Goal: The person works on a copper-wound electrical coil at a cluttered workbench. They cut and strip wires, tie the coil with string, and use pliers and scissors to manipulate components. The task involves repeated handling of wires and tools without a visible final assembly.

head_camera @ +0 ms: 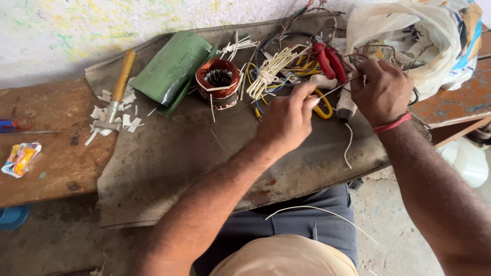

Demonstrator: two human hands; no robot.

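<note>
My left hand (pixel 288 118) pinches one end of a thin wire (pixel 335 89) above a grey mat (pixel 169 153). My right hand (pixel 381 91), with a red band at the wrist, grips the wire's other end near a white plastic bag (pixel 409 36). A motor stator with copper windings (pixel 218 82) stands upright on the mat left of my left hand. A bundle of white sleeving and coloured wires (pixel 271 71) lies just behind my left hand. Red-handled pliers (pixel 327 60) and yellow-handled scissors (pixel 323 106) lie between my hands.
A wooden-handled tool (pixel 120 84) lies among white paper scraps at the left. A green folded sheet (pixel 171 66) rests beside the stator. A blue screwdriver (pixel 15 125) and a small colourful packet (pixel 20 158) sit on the wooden bench. A loose white wire (pixel 317 212) crosses my lap.
</note>
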